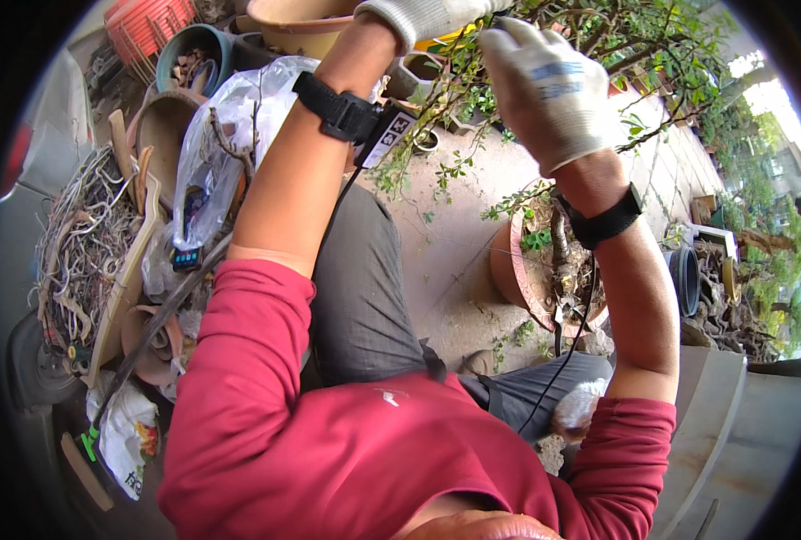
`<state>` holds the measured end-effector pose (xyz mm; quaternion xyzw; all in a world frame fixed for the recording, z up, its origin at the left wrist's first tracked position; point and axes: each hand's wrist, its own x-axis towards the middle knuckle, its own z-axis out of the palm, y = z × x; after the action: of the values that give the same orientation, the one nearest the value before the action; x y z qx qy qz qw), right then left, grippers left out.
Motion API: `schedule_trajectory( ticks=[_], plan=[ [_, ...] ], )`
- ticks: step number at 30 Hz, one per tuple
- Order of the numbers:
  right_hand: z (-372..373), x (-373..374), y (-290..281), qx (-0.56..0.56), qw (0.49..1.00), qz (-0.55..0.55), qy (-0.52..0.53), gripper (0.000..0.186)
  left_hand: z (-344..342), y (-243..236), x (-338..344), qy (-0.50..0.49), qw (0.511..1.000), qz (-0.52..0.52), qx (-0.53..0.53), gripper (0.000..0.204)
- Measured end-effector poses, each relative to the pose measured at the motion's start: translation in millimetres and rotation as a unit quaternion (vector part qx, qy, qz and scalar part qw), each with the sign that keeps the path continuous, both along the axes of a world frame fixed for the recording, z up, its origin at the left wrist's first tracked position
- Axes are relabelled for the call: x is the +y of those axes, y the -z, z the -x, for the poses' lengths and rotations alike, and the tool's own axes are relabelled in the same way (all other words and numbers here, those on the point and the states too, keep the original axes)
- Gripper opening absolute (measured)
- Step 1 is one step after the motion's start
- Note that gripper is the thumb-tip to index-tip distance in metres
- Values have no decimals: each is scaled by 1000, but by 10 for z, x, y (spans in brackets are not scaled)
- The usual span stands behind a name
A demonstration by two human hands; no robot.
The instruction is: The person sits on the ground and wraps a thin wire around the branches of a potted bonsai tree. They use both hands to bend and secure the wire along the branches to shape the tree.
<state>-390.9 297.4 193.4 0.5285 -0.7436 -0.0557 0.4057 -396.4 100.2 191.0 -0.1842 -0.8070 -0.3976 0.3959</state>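
Note:
My left hand [432, 20], in a pale knit glove, reaches along the top edge, which cuts off part of its fingers. Beside it, my right hand [549, 94] in a matching glove is raised with its back toward me. Its fingers look curled in at the leafy branches [634, 45]; what they hold is hidden. Both hands are at the crown of a small potted tree. Its trunk [560, 243] rises from a round terracotta pot [508, 261] below my right forearm.
On the left lie a heap of dry roots [85, 252], a clear plastic bag [207, 171] and a white bag [126, 427]. Behind are a teal pot [223, 58], a wide tan pot [297, 36] and a red basket [148, 27]. A black pot [684, 281] is at right.

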Motion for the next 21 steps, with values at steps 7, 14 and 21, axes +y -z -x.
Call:
schedule_trajectory(
  ticks=[7, 14, 21],
  plan=[
    [-223, 91, 357, -204, 893, 363, -172, 13, -38, 8, 15, -60, 997, 37, 11, 28],
    [-85, -115, 610, -451, 777, 439, 23, 49, -43, -3, 69, -33, 999, 22, 26, 24],
    [86, -336, 666, -435, 796, 419, 35, 32, -58, -2, 83, -24, 999, 22, 37, 23]
  ],
)
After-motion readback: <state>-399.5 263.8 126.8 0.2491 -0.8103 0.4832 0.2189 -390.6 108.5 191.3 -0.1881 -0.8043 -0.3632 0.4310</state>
